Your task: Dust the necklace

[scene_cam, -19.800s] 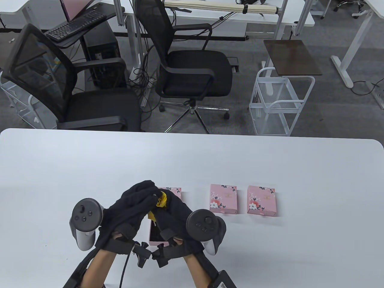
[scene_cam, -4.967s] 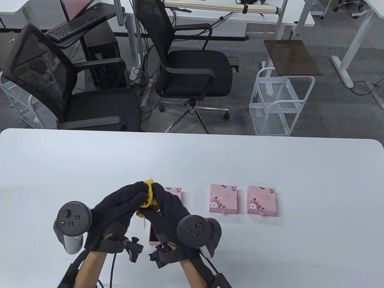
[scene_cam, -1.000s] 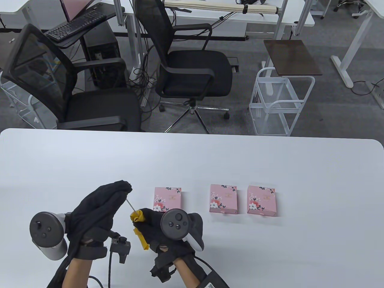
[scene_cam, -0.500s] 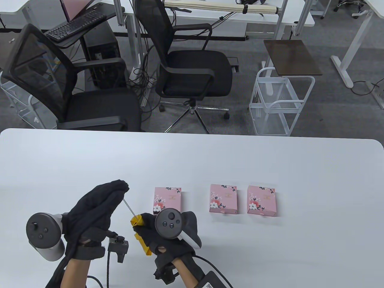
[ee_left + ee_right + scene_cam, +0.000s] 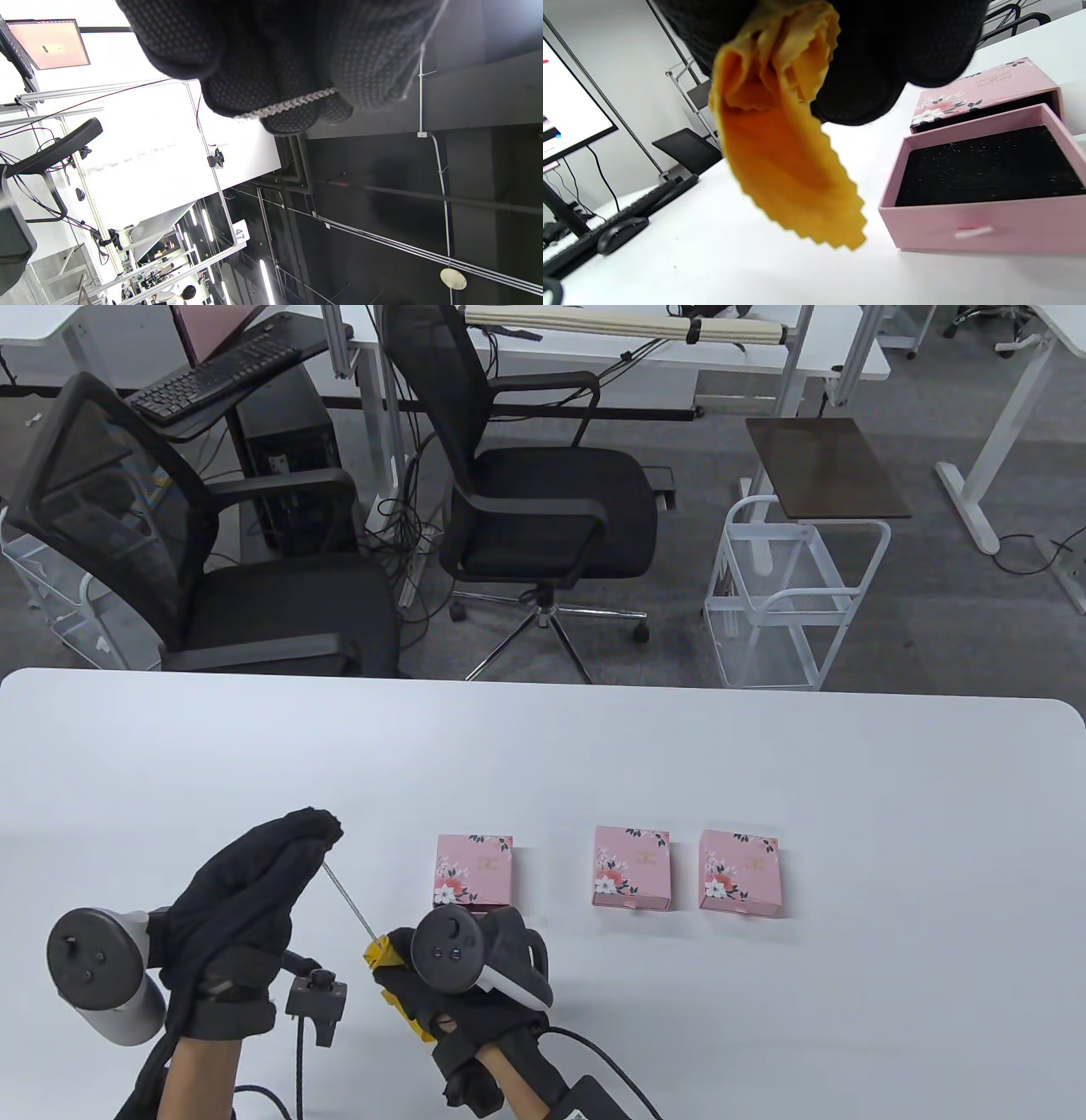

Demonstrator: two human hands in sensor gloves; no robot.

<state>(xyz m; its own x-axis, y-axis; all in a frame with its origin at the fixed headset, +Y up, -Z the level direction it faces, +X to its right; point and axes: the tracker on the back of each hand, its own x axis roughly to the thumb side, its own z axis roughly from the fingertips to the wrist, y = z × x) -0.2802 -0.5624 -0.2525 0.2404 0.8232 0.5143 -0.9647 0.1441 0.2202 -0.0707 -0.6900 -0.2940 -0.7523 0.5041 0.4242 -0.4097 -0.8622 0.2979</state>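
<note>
Both hands have drawn apart: left hand [image 5: 246, 891] pinches the silver chain necklace [image 5: 348, 897] taut at lower left, right hand [image 5: 441, 984] grips the yellow cloth [image 5: 383, 954] around it, wiping along.

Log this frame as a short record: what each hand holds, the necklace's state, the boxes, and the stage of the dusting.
left hand: fingertips pinch one end of the necklace chain
right hand: grip on a folded yellow cloth, closed around the chain's other end
necklace chain: stretched taut between the hands, above the table
open box: pink drawer pulled out, black insert bare
closed boxes: two pink floral ones to the right
stage: cloth on the chain, wiping under way; necklace not yet returned to its box
</note>
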